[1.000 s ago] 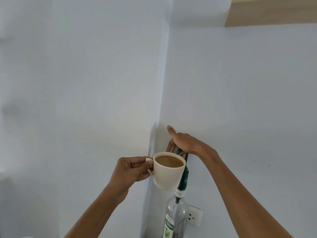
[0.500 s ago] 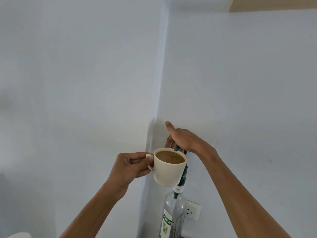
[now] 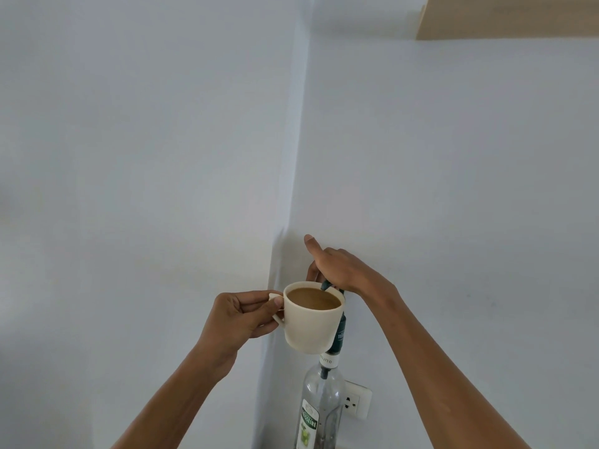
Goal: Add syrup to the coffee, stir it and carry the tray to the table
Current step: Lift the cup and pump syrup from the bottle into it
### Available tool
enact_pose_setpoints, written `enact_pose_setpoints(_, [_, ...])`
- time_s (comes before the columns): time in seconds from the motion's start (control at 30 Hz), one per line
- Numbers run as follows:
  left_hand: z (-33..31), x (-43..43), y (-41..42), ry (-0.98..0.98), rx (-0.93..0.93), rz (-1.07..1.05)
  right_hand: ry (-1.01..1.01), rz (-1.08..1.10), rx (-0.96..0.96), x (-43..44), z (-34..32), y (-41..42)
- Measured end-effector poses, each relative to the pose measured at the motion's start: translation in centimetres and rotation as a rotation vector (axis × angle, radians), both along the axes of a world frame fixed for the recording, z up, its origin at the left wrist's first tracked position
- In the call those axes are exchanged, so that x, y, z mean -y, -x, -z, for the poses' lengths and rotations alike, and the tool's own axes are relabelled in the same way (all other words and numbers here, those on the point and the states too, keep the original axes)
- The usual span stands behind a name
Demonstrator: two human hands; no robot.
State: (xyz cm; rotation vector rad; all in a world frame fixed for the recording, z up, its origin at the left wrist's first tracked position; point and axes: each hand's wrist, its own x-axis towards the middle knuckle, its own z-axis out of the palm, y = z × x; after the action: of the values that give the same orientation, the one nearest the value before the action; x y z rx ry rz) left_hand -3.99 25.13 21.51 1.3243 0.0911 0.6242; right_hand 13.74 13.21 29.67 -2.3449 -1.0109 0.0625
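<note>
Plain white walls behind; left hand [image 3: 240,319] pinched the cup [image 3: 311,322] handle mid-frame, right hand [image 3: 343,270] was closed over the syrup bottle [image 3: 321,403] pump. Best bet: keep the cup level under the spout, press slowly.

Both hands [image 3: 241,317] [image 3: 340,270] raised, fingers curled.

Head camera faces wall corner [image 3: 291,157], close range.
</note>
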Motion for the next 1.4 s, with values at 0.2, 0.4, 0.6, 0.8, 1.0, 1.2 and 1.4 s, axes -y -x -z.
enact_pose_setpoints(0.2, [0.1, 0.3, 0.0, 0.004, 0.001, 0.001, 0.026, 0.003, 0.009, -0.1, 0.0, 0.3])
enact_pose_setpoints(0.4, [0.1, 0.5, 0.4, 0.001, 0.004, -0.006, 0.022, -0.002, -0.009, 0.1, -0.2, 0.6])
enact_pose_setpoints(0.6, [0.0, 0.6, 0.8, -0.008, 0.0, -0.014, -0.019, -0.034, -0.075, 0.4, -0.5, 0.6])
enact_pose_setpoints(0.8, [0.2, 0.7, 1.2, -0.005, -0.007, -0.012, -0.097, -0.035, -0.096, 0.8, -1.8, 0.7])
enact_pose_setpoints(1.0, [0.8, 1.1, 1.5, 0.007, -0.034, -0.023, -0.218, 0.022, 0.07, 3.0, -2.1, 1.1])
enact_pose_setpoints(1.2, [2.3, 2.3, 1.8, 0.012, -0.042, -0.014, -0.448, 0.045, 0.173, 8.3, -0.5, 2.5])
enact_pose_setpoints(1.4, [3.6, 4.9, 1.4, 0.011, -0.053, -0.005, -0.509, 0.043, 0.029, 13.5, 3.9, 3.7])
